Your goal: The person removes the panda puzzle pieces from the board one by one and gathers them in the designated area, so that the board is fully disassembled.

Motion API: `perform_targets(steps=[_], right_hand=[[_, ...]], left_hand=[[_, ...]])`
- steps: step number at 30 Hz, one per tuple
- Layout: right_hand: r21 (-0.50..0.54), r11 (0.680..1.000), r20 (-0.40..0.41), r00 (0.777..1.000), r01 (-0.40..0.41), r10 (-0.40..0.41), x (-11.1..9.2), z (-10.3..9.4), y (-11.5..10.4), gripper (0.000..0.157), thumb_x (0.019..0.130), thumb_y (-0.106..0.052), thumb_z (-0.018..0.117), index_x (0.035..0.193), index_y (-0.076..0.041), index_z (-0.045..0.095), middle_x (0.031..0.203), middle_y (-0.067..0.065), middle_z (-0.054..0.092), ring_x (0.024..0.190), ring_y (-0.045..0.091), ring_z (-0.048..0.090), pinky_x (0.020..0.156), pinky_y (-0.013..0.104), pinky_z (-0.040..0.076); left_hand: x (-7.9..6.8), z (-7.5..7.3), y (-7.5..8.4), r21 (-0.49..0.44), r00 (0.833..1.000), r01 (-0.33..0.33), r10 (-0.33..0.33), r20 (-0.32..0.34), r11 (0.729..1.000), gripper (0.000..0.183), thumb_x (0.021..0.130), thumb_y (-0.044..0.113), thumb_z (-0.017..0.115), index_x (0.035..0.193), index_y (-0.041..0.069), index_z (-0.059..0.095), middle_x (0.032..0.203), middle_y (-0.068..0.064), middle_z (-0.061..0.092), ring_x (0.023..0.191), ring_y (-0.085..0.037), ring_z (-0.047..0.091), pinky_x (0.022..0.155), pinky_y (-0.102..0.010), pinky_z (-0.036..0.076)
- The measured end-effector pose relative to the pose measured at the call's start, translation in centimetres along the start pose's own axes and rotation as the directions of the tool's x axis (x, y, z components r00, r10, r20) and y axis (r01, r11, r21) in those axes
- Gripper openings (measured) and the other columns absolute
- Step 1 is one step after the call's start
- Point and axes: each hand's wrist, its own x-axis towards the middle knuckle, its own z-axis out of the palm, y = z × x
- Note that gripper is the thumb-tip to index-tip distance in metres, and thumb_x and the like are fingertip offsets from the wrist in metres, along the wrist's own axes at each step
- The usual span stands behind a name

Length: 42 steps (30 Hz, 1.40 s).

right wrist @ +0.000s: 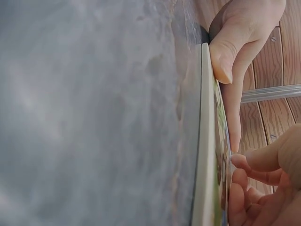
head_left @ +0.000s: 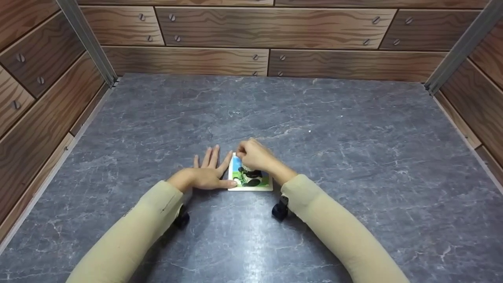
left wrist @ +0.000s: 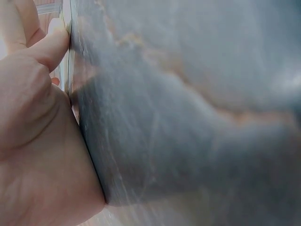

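While the picture board (head_left: 248,177) lies flat on the counter (head_left: 353,125), your left hand (head_left: 206,177) rests just beside the board's left edge, its thumb laid over the board's near left corner. The grip of that hand is spread wide: the fingers are straight and fanned, the index finger runs along the board's left edge, and nothing is clasped. Your right hand (head_left: 257,155) is over the far part of the board, hiding much of it from the head view. Its grip is drawn in, with the fingers curled and the thumb close to the index finger at the board's face; whether they pinch anything cannot be told. In the right wrist view, your left index fingertip comes close to your right fingertips there.

On the board's face you have a black-and-white panda (head_left: 255,182) with green around it and blue beyond, inside a pale rim. Nearer to you than the board, a bright sheen (head_left: 254,245) crosses the counter. Your pale sleeves (head_left: 122,236) slant in toward the board from either side. Well beyond the board stands a wood-patterned wall (head_left: 275,27), with a metal post (head_left: 88,43) at each end.
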Motion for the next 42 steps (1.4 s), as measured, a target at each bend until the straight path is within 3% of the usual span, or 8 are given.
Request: perform_targets(steps=[7, 9, 11, 13, 21, 32, 39, 42], right_hand=[[-0.008, 1.000, 0.001, 1.000, -0.013, 0.013, 0.1, 0.1, 0.0, 0.010, 0.091, -0.016, 0.056, 0.088, -0.010, 0.063, 0.089, 0.005, 0.058, 0.116, 0.027, 0.048, 0.083, 0.042, 0.043], [-0.015, 1.000, 0.005, 1.000, -0.010, 0.010, 0.1, 0.1, 0.0, 0.011, 0.092, -0.017, 0.055, 0.088, -0.010, 0.062, 0.088, 0.004, 0.057, 0.104, 0.024, 0.053, 0.078, 0.040, 0.044], [-0.013, 1.000, 0.009, 1.000, -0.010, 0.010, 0.1, 0.1, 0.1, 0.011, 0.093, -0.017, 0.054, 0.088, -0.010, 0.061, 0.086, 0.003, 0.057, 0.102, 0.023, 0.052, 0.076, 0.038, 0.043], [-0.008, 1.000, 0.017, 1.000, -0.010, 0.011, 0.0, 0.2, 0.2, 0.011, 0.093, -0.017, 0.053, 0.088, -0.011, 0.060, 0.086, 0.003, 0.054, 0.086, 0.020, 0.052, 0.069, 0.035, 0.042], [0.020, 1.000, 0.019, 1.000, -0.021, 0.020, -0.2, 0.1, 0.3, 0.009, 0.093, -0.018, 0.054, 0.093, -0.011, 0.059, 0.091, 0.003, 0.050, 0.077, 0.017, 0.048, 0.068, 0.032, 0.041], [0.149, 0.989, 0.004, 1.000, -0.002, 0.002, -0.2, 0.1, 0.8, 0.011, 0.094, -0.013, 0.053, 0.097, -0.008, 0.062, 0.092, 0.003, 0.057, 0.078, 0.016, 0.051, 0.069, 0.029, 0.042], [0.278, 0.960, -0.022, 1.000, 0.016, -0.010, -0.2, 0.0, 1.2, 0.009, 0.091, -0.007, 0.058, 0.093, -0.004, 0.066, 0.083, 0.004, 0.061, 0.072, 0.014, 0.053, 0.065, 0.026, 0.044], [0.359, 0.933, -0.023, 1.000, 0.026, -0.018, -0.3, -0.2, 1.5, 0.005, 0.089, -0.006, 0.060, 0.089, -0.002, 0.065, 0.078, 0.003, 0.059, 0.065, 0.012, 0.051, 0.057, 0.023, 0.042]], left_hand=[[0.0, 0.0, -0.1, -0.001, 1.000, 0.000, 0.000, -0.011, 1.000, 0.098, 0.078, 0.079, 0.033, 0.142, 0.033, -0.024, 0.142, -0.010, -0.040, 0.128, -0.028, -0.037, 0.099, -0.058, -0.021], [0.0, 0.0, -0.1, 0.000, 1.000, 0.005, -0.005, -0.010, 1.000, 0.097, 0.079, 0.079, 0.033, 0.142, 0.033, -0.024, 0.142, -0.010, -0.040, 0.128, -0.028, -0.037, 0.099, -0.058, -0.021], [0.0, 0.0, 0.1, -0.016, 1.000, 0.007, -0.008, -0.016, 1.000, 0.093, 0.082, 0.076, 0.032, 0.143, 0.032, -0.023, 0.142, -0.010, -0.040, 0.128, -0.028, -0.037, 0.098, -0.058, -0.022], [0.0, -0.1, 0.2, -0.033, 1.000, 0.017, -0.018, -0.023, 0.999, 0.088, 0.085, 0.073, 0.030, 0.143, 0.032, -0.021, 0.141, -0.009, -0.040, 0.127, -0.027, -0.038, 0.097, -0.058, -0.023], [0.3, 0.0, 0.7, -0.041, 0.996, 0.072, -0.074, -0.047, 0.997, 0.079, 0.089, 0.070, 0.024, 0.144, 0.033, -0.019, 0.142, -0.005, -0.040, 0.126, -0.028, -0.040, 0.096, -0.060, -0.023], [0.4, 0.2, 0.7, -0.025, 0.994, 0.074, -0.076, -0.083, 0.997, 0.078, 0.091, 0.067, 0.022, 0.147, 0.029, -0.016, 0.145, -0.009, -0.036, 0.128, -0.029, -0.036, 0.096, -0.061, -0.023], [0.7, 0.1, 0.7, -0.031, 0.995, 0.071, -0.073, -0.070, 0.997, 0.077, 0.090, 0.068, 0.022, 0.145, 0.032, -0.018, 0.143, -0.007, -0.039, 0.127, -0.029, -0.039, 0.095, -0.061, -0.023], [0.6, 0.1, 0.6, -0.032, 0.995, 0.072, -0.074, -0.070, 0.997, 0.077, 0.090, 0.068, 0.023, 0.145, 0.033, -0.018, 0.143, -0.007, -0.039, 0.127, -0.029, -0.039, 0.095, -0.061, -0.023]])
